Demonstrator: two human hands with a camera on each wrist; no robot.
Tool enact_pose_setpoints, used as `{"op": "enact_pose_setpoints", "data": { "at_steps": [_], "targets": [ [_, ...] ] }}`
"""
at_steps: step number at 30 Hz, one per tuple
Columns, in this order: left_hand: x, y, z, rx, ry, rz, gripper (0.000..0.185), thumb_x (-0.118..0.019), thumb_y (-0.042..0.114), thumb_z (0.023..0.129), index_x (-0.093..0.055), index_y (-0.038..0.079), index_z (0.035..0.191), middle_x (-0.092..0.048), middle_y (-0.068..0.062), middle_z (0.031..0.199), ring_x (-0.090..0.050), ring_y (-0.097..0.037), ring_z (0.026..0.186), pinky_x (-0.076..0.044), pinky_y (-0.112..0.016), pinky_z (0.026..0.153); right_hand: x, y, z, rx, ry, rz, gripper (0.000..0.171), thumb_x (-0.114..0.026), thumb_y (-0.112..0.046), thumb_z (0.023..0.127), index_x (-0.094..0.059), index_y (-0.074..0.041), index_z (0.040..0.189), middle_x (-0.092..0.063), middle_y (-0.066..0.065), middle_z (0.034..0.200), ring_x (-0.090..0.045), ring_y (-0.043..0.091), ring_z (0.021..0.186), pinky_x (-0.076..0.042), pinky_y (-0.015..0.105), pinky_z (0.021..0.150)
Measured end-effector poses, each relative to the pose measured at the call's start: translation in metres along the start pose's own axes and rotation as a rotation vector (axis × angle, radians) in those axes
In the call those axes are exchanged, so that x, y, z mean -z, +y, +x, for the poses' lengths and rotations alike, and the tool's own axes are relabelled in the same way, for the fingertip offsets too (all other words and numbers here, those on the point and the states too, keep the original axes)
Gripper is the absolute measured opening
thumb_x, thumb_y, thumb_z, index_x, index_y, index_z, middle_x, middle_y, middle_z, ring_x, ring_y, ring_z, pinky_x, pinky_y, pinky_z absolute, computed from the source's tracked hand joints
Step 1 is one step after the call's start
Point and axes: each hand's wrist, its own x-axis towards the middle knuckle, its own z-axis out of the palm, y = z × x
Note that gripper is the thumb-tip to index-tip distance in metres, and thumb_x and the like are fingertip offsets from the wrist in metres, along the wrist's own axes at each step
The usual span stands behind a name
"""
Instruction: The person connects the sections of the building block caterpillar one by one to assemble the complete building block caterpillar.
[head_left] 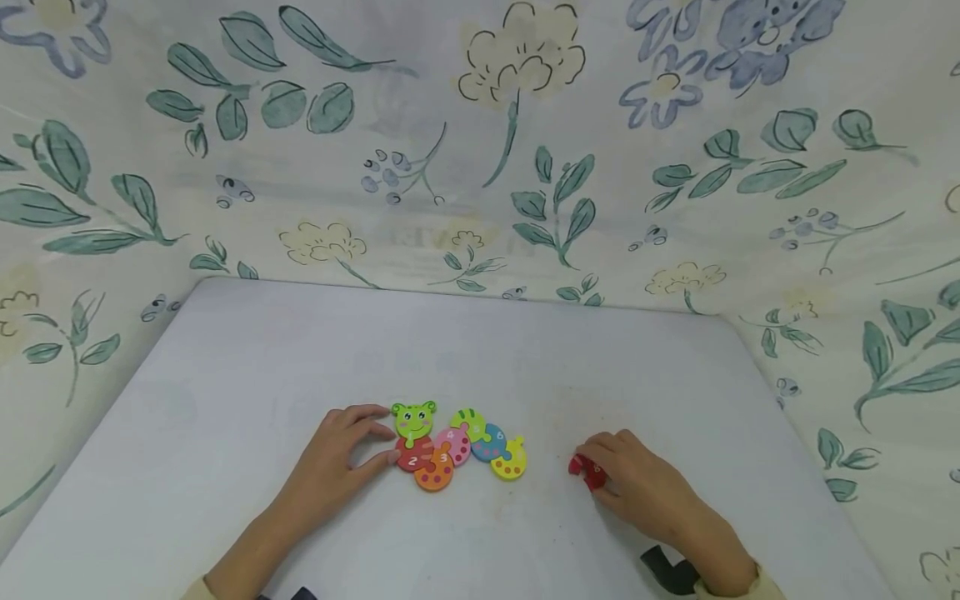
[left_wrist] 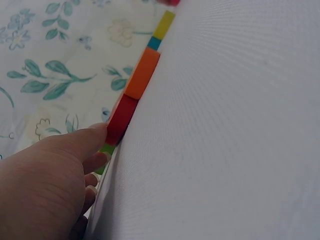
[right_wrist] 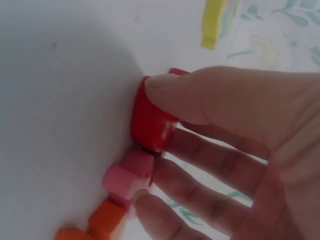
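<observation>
A caterpillar number puzzle lies joined on the table: a green head (head_left: 412,419), red piece 2 (head_left: 408,455), orange piece 3 (head_left: 433,477), pink piece (head_left: 451,448), striped green piece (head_left: 470,422), blue piece (head_left: 488,444) and yellow tail (head_left: 510,467). My left hand (head_left: 337,457) is at its left end, thumb tip against red piece 2, forefinger by the head. To the right of the tail, my right hand (head_left: 648,487) pinches a red puzzle piece (right_wrist: 152,120) between thumb and fingers, close over the table. Its number is partly hidden.
In the right wrist view, a pink piece (right_wrist: 122,181) and an orange piece (right_wrist: 106,221) lie beside the held one; my hand hides them in the head view. The white tabletop (head_left: 337,350) ends at a floral cloth (head_left: 420,242) behind it.
</observation>
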Motion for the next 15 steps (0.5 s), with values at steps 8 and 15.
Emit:
{"op": "enact_pose_setpoints", "data": {
  "at_steps": [8, 15],
  "targets": [
    [-0.0006, 0.0004, -0.0003, 0.002, -0.005, 0.005, 0.026, -0.089, 0.028, 0.086, -0.075, 0.021, 0.107, -0.062, 0.002, 0.137, -0.051, -0.022, 0.119, -0.049, -0.048, 0.099, -0.0056, 0.0015, 0.0002, 0.005, 0.014, -0.023, 0.046, -0.09, -0.011, 0.08, -0.072, -0.013, 0.123, -0.068, 0.0, 0.121, -0.055, 0.017, 0.103, -0.059, 0.032, 0.086],
    [0.0001, 0.0011, -0.0011, 0.009, -0.011, -0.003, 0.026, -0.089, 0.028, 0.086, -0.075, 0.022, 0.108, -0.062, 0.002, 0.137, -0.05, -0.021, 0.119, -0.05, -0.047, 0.098, -0.0089, 0.0014, 0.0009, -0.011, 0.021, -0.04, 0.046, -0.09, -0.015, 0.081, -0.072, -0.013, 0.124, -0.068, 0.0, 0.123, -0.056, 0.016, 0.105, -0.058, 0.032, 0.088]
  ]
}}
